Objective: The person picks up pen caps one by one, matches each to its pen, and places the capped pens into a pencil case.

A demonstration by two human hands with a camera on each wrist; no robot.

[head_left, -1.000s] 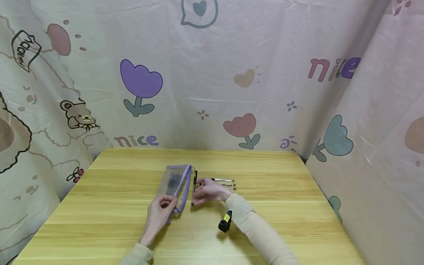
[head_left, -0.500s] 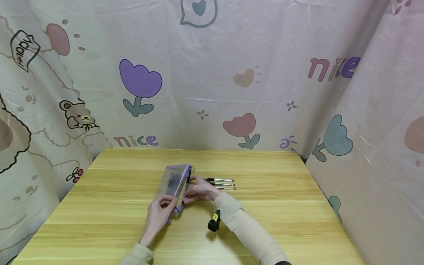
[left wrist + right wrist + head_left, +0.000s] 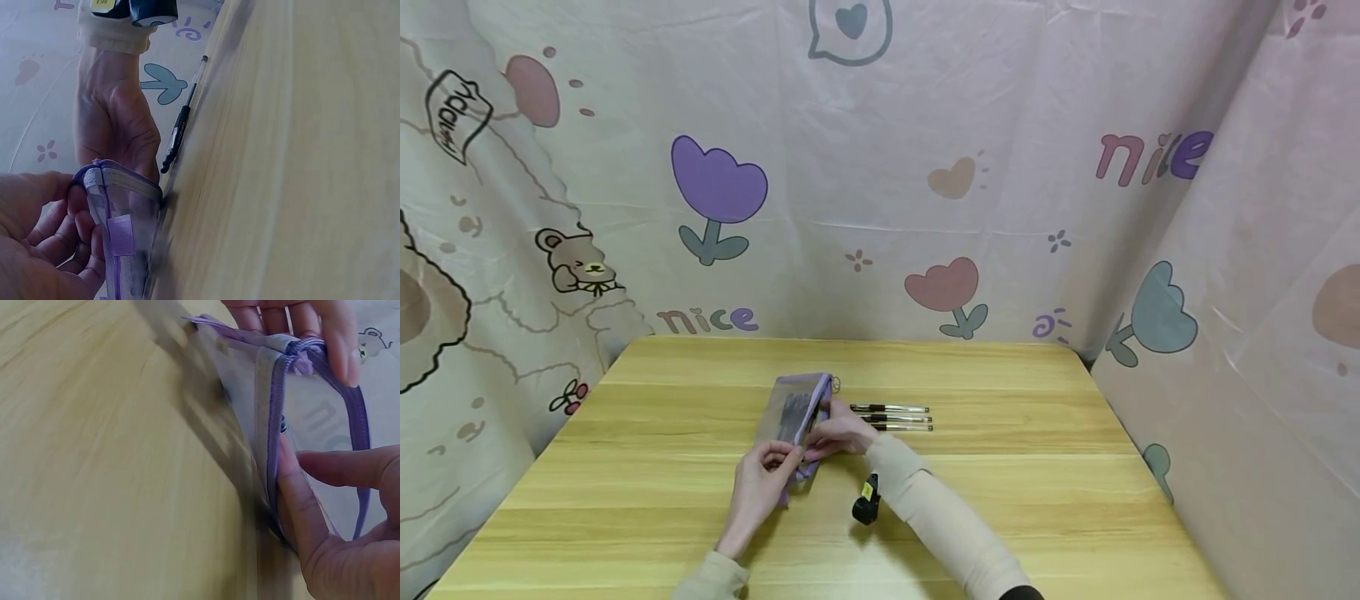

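A see-through pencil pouch (image 3: 792, 415) with purple zip trim lies mid-table, its mouth open; several dark pens show inside. My left hand (image 3: 777, 458) grips the pouch's near end (image 3: 119, 231), thumb on top and fingers (image 3: 306, 325) under the purple edge. My right hand (image 3: 822, 428) is at the open mouth, pinching a black pen (image 3: 815, 415) that is partly inside the pouch; in the right wrist view the thumb (image 3: 300, 506) lies along the zip edge (image 3: 273, 425) and the pen is mostly hidden. Three pens (image 3: 891, 417) lie side by side just right of the pouch.
The wooden table (image 3: 1037, 467) is walled in by a cartoon-print cloth backdrop (image 3: 925, 167) behind and on both sides. A black wrist camera (image 3: 866, 507) hangs under my right sleeve. One loose pen (image 3: 182, 122) lies beside my right hand (image 3: 115, 131).
My right hand has moved left from beside the loose pens to the pouch's mouth, carrying the black pen into the opening. My left hand has kept its hold on the pouch.
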